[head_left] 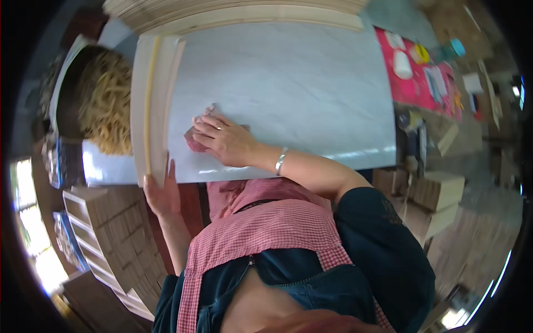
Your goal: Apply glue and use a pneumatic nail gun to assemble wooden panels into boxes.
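Note:
A long pale board (140, 111) with a yellow strip (149, 100) along it lies at the left side of the white marbled tabletop (288, 94). Its near end sits in my left hand (162, 194), with the thumb on one side and the fingers on the other. On the tabletop, right of the board, my right hand (227, 143) presses down on a crumpled reddish cloth (195, 141). The fingers lie over the cloth and cover much of it, so their grip is partly hidden.
Stacked long boards (250, 18) line the far table edge. A container of curly pale shavings (108, 105) stands at the left. Pink cloth (405, 83) at the right bears a white bottle (402, 65) and yellow tape (422, 53). Stacked pale pieces (119, 233) stand lower left.

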`<action>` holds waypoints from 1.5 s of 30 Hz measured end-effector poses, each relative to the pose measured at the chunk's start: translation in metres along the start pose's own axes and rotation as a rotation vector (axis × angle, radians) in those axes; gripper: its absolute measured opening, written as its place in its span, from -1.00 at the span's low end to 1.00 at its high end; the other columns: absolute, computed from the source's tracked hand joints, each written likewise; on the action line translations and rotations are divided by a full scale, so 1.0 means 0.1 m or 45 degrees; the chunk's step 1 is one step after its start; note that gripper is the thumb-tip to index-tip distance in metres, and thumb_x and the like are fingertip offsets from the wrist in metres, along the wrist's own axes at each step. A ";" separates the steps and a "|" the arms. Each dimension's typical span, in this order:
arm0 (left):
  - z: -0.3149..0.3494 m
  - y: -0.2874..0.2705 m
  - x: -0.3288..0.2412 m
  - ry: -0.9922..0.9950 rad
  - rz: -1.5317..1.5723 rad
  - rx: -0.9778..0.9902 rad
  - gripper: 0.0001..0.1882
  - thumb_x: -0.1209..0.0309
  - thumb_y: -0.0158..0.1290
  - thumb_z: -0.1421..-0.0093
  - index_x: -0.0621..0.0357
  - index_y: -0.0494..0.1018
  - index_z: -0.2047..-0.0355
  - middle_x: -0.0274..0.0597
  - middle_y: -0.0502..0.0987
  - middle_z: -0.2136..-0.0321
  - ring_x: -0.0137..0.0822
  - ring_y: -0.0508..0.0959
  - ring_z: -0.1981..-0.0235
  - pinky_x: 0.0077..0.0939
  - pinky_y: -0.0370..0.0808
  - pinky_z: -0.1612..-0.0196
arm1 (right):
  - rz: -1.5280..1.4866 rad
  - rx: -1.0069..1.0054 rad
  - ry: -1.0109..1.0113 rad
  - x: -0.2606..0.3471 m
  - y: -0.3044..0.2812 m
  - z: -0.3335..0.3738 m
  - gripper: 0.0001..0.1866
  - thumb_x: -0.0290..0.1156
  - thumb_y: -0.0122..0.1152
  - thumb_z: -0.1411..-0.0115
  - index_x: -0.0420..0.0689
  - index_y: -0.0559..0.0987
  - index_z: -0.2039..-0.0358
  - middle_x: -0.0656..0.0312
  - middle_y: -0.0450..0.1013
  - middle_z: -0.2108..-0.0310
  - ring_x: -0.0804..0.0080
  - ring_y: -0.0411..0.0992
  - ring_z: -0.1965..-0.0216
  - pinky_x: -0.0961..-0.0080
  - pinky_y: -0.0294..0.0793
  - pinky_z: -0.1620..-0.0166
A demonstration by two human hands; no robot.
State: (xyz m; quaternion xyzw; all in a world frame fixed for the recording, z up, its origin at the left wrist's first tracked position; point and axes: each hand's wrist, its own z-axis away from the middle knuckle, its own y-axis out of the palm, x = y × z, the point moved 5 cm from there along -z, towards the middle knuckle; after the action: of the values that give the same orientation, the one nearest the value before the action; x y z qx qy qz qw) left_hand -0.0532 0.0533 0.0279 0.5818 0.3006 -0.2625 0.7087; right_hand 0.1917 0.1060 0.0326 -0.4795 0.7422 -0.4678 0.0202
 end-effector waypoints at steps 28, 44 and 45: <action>0.60 -0.16 -0.29 0.012 -0.655 -0.096 -0.07 0.09 0.36 -0.07 0.20 0.23 -0.36 0.03 0.43 -0.18 -0.12 0.42 -0.19 -0.17 0.24 -0.32 | 0.820 0.069 0.295 -2.30 -0.58 -0.47 -0.65 -0.29 0.06 -0.23 -0.08 0.52 -0.01 0.13 0.45 -0.02 0.09 0.35 -0.06 0.05 0.29 -0.14; -0.28 0.87 0.72 -0.189 -1.183 0.549 0.13 0.17 0.51 0.12 0.14 0.15 -0.42 0.00 0.40 -0.24 -0.06 0.40 -0.21 -0.10 0.33 -0.28 | 0.676 -0.832 1.069 -1.88 -3.74 1.93 -0.86 -0.38 0.12 -0.29 -0.06 0.58 0.17 0.17 0.58 0.31 0.15 0.53 0.33 0.31 0.49 0.30; -0.33 0.93 0.78 -0.165 -1.269 0.619 0.17 0.18 0.52 0.15 0.14 0.14 -0.42 0.00 0.38 -0.25 -0.05 0.40 -0.21 -0.09 0.34 -0.27 | 0.982 -0.907 0.977 -1.94 -4.12 2.07 -0.73 -0.18 0.13 -0.31 -0.08 0.59 0.14 0.10 0.60 0.25 0.13 0.57 0.25 0.23 0.52 0.25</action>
State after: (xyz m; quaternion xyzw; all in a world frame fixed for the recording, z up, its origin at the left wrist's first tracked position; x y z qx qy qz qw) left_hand 0.0634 0.1012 0.0279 0.4987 0.4259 -0.6629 0.3613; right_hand 0.6809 0.0655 0.1290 0.0454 0.9252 -0.2904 -0.2401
